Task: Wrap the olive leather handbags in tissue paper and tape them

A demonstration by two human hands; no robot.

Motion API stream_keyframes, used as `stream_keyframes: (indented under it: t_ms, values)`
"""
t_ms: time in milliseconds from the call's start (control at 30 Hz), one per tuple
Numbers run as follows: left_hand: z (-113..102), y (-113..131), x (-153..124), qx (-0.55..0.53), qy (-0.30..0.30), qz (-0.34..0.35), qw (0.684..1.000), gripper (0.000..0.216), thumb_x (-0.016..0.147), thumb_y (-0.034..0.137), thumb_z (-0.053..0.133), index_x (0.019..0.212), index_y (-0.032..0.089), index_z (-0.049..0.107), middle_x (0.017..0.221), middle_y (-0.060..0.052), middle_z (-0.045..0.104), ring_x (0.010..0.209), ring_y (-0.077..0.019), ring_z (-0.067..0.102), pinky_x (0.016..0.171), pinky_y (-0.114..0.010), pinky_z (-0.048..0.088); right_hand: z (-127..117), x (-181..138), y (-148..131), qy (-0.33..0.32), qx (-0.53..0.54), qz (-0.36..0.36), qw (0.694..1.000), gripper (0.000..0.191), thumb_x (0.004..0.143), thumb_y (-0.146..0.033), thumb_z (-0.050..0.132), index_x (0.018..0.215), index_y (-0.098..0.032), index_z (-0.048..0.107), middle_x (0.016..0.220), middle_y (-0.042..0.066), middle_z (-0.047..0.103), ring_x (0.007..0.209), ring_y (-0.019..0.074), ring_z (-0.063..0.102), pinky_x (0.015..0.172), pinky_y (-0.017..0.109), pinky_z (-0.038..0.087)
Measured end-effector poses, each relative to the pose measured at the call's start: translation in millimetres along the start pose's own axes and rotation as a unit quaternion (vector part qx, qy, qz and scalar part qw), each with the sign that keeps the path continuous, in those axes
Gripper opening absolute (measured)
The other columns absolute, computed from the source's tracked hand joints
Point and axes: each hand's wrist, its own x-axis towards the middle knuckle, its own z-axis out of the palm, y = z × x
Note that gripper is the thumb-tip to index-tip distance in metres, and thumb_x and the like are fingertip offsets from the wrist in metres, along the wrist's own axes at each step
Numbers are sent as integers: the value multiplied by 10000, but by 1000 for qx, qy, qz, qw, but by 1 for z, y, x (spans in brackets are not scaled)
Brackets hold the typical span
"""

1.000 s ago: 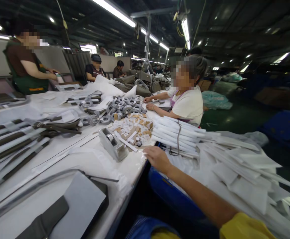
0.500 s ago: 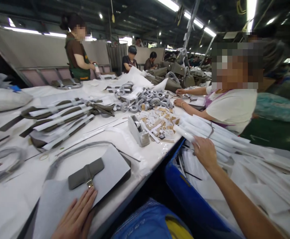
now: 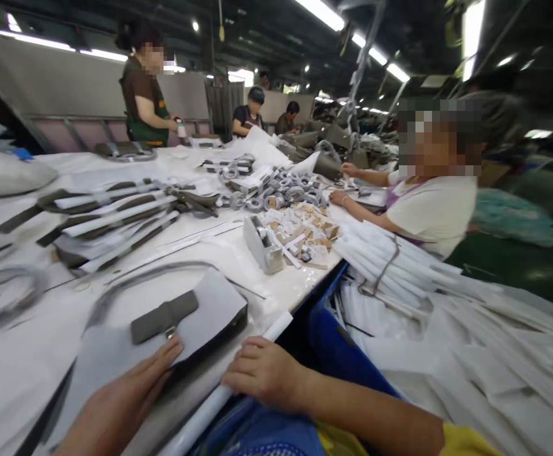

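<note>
A dark grey handbag (image 3: 231,326) lies on the table in front of me, covered by a thin white sheet (image 3: 216,294). Its grey flap tab (image 3: 165,316) and small metal clasp show on top, and a wrapped handle (image 3: 128,278) curves behind. My left hand (image 3: 124,386) rests on the bag with fingers stretched out, their tips by the clasp. Along the table's front edge, my right hand (image 3: 266,373) is closed around a long white foam-like roll (image 3: 200,411). The roll lies slantwise close to the bag's near side.
A blue bin (image 3: 352,354) on the right holds white sheets, with a bundle of white rolls (image 3: 375,250) on top. A metal tape dispenser (image 3: 263,244) stands by paper scraps (image 3: 299,231). Strap bundles (image 3: 109,221) lie left. A co-worker (image 3: 428,199) works at right.
My right hand has pulled a white roll from the bundle over the bin and brought it left to the table edge beside the bag. My left hand stays on the bag.
</note>
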Motion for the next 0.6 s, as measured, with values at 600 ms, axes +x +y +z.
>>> stream_keyframes:
  t_ms: [600]
  values:
    - [-24, 30, -5, 47, -42, 29, 998, 579, 922, 344, 545, 1474, 238, 407, 1510, -62, 447, 1318, -228, 513, 1077, -392, 449, 52, 64, -19, 183, -19, 57, 981, 196, 994, -204, 509, 1127, -162, 647, 976, 47, 741, 723, 156, 600, 637, 305, 472]
